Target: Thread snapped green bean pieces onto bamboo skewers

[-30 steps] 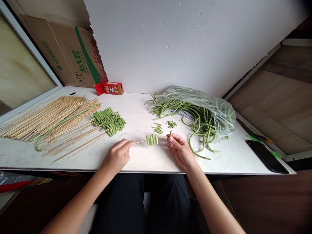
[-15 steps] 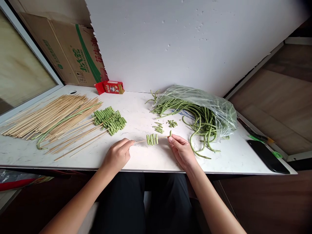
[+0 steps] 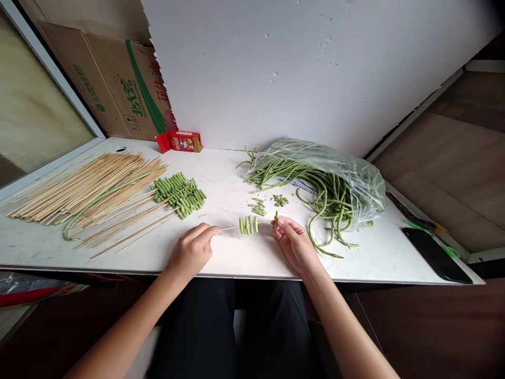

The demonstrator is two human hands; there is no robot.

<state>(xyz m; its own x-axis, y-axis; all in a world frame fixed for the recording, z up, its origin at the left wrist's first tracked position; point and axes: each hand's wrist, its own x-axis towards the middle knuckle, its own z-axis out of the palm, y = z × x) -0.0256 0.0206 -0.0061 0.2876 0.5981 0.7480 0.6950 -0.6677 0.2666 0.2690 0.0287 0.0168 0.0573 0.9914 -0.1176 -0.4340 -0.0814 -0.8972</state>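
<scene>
My left hand (image 3: 193, 247) is closed on one end of a thin bamboo skewer (image 3: 229, 228), held level above the table. Several short green bean pieces (image 3: 248, 225) are threaded side by side on its middle. At the skewer's other end, my right hand (image 3: 294, 243) pinches a single green bean piece (image 3: 276, 219), upright at the tip. Whether the tip has gone through that piece I cannot tell. Behind the skewer lie small piles of cut bean pieces (image 3: 258, 206) and trimmed ends (image 3: 280, 200).
Filled skewers (image 3: 179, 195) lie left of centre beside a heap of bare skewers (image 3: 90, 184) with a long bean across it. A plastic bag (image 3: 363, 181) of long beans (image 3: 335, 197) is at right. A phone (image 3: 436, 255) rests near the right edge; a red box (image 3: 185, 141) stands behind.
The bean piece in my right hand has turned slightly and sits a little lower against the fingers. Otherwise my hands and the skewer hold nearly the same place; the whole view shifts slightly.
</scene>
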